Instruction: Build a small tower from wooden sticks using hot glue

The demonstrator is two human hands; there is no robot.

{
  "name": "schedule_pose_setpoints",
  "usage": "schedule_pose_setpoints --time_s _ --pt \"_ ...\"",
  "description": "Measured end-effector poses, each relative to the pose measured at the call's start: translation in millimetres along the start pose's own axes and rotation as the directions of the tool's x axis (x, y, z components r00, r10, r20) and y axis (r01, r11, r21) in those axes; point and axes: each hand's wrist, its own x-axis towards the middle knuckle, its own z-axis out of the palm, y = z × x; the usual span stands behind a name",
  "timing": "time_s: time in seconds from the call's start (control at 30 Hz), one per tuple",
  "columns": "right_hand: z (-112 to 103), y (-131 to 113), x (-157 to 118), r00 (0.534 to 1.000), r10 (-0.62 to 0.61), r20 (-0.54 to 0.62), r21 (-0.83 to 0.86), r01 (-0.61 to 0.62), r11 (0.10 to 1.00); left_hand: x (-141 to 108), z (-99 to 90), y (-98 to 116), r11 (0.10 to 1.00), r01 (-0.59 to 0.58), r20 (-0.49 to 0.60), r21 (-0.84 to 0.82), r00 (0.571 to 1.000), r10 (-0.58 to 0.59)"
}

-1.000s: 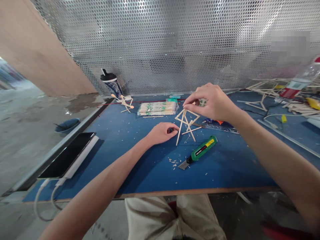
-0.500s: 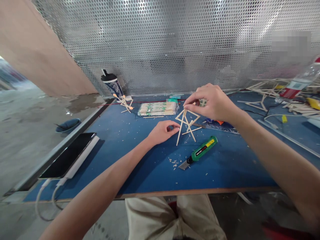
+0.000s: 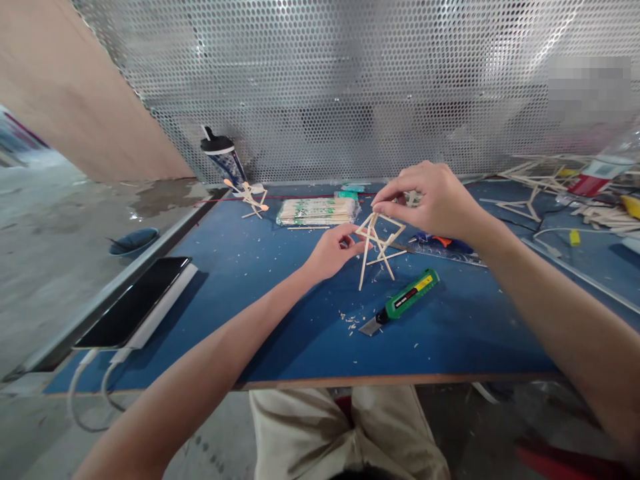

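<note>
A small frame of thin wooden sticks stands on the blue table, its legs spread. My right hand pinches the top of this frame between thumb and fingers. Just left of the frame, my left hand has its thumb and fingertips close together at the frame's left side; whatever is between them is too small to make out. A green utility knife lies in front of the frame, blade out, beside some wood shavings.
Behind are a bag of sticks, a small stick figure and a tumbler. A phone with cables lies left. A ruler, loose sticks and a bottle are right.
My left hand has moved up and right, closer to the stick frame. My right hand still pinches its top. The whole view has shifted slightly.
</note>
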Motion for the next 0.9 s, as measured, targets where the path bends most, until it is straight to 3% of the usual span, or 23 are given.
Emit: schedule_pose_setpoints --time_s 0.47,0.73,0.9 --pt "-1.6 -1.8 -0.7 0.999 -0.049 0.002 -0.044 0.049 0.998 5.9 3.1 -12.7 0.998 -0.046 0.001 -0.041 0.999 0.046" --pt "-2.5 -3.2 -0.7 0.997 -0.072 -0.013 -0.048 0.071 0.996 2.0 -1.2 -1.7 0.994 -0.027 -0.167 -0.108 0.986 0.009" --pt "-5.2 -3.8 -0.5 0.999 -0.014 -0.049 -0.043 0.012 0.999 -2.2 -2.2 7.8 0.983 -0.045 -0.22 -0.176 0.975 0.006"
